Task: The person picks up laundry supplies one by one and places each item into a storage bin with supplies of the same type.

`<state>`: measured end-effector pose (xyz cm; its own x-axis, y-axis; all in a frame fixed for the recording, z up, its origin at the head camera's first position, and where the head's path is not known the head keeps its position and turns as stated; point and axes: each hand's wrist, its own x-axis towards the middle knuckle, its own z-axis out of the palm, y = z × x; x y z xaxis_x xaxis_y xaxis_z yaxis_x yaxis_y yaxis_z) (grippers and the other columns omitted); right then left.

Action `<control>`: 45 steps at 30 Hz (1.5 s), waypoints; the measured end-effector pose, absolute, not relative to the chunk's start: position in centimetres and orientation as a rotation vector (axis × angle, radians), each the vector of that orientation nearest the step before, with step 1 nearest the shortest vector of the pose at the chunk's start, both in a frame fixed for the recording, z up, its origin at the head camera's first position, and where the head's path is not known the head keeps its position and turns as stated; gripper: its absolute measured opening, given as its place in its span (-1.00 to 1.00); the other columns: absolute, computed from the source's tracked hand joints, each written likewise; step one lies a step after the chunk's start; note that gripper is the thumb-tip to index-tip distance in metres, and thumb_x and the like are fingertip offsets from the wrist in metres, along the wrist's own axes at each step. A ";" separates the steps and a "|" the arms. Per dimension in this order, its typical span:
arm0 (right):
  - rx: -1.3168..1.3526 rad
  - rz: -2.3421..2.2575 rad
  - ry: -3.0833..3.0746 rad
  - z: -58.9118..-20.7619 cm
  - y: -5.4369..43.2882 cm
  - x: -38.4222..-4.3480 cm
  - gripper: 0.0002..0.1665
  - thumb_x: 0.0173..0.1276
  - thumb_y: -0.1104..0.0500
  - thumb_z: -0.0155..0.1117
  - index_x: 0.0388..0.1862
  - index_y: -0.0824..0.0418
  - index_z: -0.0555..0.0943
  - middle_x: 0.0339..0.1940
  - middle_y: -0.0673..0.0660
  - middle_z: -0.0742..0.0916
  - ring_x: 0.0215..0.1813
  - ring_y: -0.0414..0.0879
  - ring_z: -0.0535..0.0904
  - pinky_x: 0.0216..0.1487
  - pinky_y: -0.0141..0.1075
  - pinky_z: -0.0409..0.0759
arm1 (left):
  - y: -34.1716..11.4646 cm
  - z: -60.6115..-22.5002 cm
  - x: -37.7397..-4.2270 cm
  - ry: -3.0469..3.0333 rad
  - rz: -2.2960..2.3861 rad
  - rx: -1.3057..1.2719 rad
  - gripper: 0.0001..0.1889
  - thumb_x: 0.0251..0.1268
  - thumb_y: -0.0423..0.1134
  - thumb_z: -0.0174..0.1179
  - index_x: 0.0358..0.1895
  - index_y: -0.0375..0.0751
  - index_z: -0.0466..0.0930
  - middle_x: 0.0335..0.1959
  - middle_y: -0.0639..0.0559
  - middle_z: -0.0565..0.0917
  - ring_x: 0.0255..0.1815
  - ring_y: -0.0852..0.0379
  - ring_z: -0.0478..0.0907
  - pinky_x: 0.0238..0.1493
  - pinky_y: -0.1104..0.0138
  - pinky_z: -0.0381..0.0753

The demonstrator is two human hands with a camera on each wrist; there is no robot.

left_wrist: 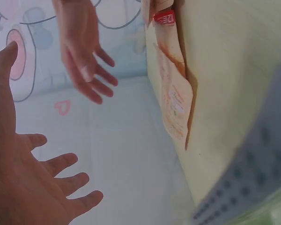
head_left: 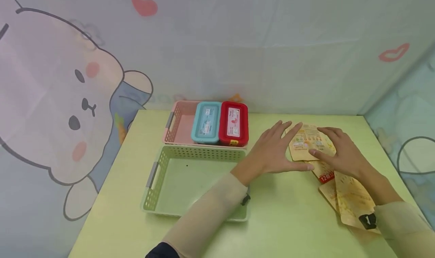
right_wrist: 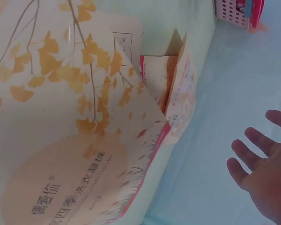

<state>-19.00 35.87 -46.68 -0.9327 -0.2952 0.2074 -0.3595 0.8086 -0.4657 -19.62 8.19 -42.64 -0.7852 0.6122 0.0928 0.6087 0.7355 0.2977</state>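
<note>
My left hand (head_left: 273,150) hovers over the table right of the green basket, fingers spread and thumb pointing right, holding nothing. Facing it, my right hand (head_left: 343,156) is also empty, its thumb and fingers apart above several yellowish laundry capsule pouches. The farthest pouch (head_left: 299,150) lies partly behind the hands. Below it a pouch with a red label (head_left: 323,171) shows in part. Nearer, a larger pouch (head_left: 353,199) overlaps another one under my right forearm. In the right wrist view, a pouch printed with ginkgo leaves (right_wrist: 61,117) fills the left side.
A light green basket (head_left: 197,182) stands left of my left forearm. Behind it is a pink basket (head_left: 183,118) with a teal-lidded box (head_left: 207,122) and a red-lidded box (head_left: 234,124). A printed curtain (head_left: 289,61) hangs along the table's back and sides.
</note>
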 end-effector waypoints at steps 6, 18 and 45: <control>0.474 0.745 -2.899 -47.4 37.0 -19.4 -0.12 0.45 -0.10 0.44 0.54 0.35 0.37 0.52 0.53 0.35 0.46 0.60 0.25 0.24 0.60 0.26 | 9.0 -41.3 -20.2 2.908 0.374 1.106 0.18 0.15 0.75 -0.04 0.75 0.38 -0.30 0.74 0.18 -0.01 0.76 0.08 -0.17 0.67 0.11 0.06; 0.439 0.598 -3.020 -49.2 39.1 -20.3 -0.08 0.41 -0.07 0.49 0.52 0.40 0.35 0.45 0.60 0.36 0.31 0.63 0.37 0.07 0.53 0.46 | 12.6 -39.1 -23.0 2.885 -0.104 1.233 0.03 0.23 0.72 -0.06 0.70 0.32 0.13 0.57 0.25 0.31 0.59 0.17 0.23 0.52 0.20 0.35; 0.514 0.356 -3.167 -50.5 37.6 -21.5 -0.40 0.38 0.13 0.46 0.31 0.34 0.54 0.21 0.51 0.52 -0.16 0.30 0.64 -0.28 0.16 0.67 | 20.0 -47.6 -22.1 2.729 -0.261 0.880 -0.63 0.68 0.05 0.05 0.41 0.26 0.58 0.26 0.07 0.59 -0.15 0.18 0.66 -0.23 0.31 0.74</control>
<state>-21.50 37.64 -50.49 -0.9456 -0.3214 -0.0502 -0.3022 0.9251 -0.2300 -22.05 20.04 -47.56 -0.7821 0.5461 -0.3002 0.5931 0.8002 -0.0895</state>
